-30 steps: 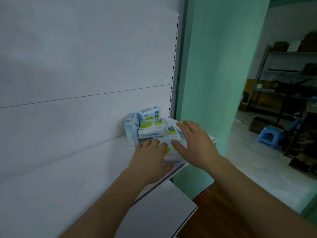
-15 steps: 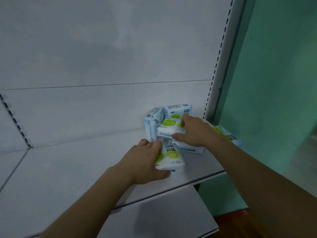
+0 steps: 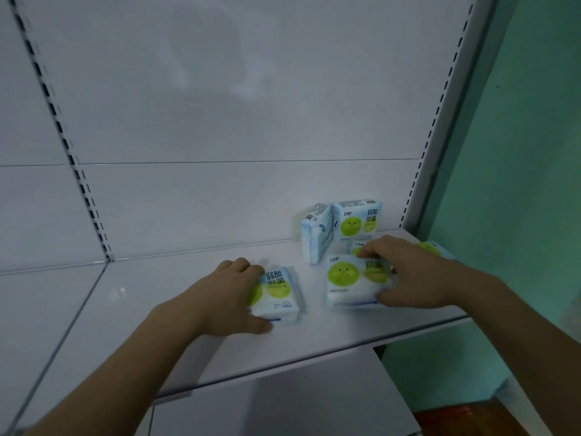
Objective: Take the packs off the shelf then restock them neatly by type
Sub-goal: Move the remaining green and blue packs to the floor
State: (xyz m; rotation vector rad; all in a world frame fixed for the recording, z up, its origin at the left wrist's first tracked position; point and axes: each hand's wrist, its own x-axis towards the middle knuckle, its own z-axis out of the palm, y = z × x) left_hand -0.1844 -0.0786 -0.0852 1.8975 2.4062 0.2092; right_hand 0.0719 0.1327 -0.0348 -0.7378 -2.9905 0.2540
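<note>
Head view: left hand (image 3: pixel 229 297) grasping flat white-and-blue soft pack with green circles (image 3: pixel 278 294), right hand (image 3: pixel 408 275) grasping twin pack (image 3: pixel 352 281) at three o'clock (both flat); better lifted level off white metal shelf (image 3: pixel 176 316).

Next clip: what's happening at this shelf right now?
A person is handling white-and-blue packs with green circles on a white metal shelf. The left hand grips one flat pack; the right hand grips another. Two more packs stand upright at the back, and others lie partly hidden behind the right hand.
</note>
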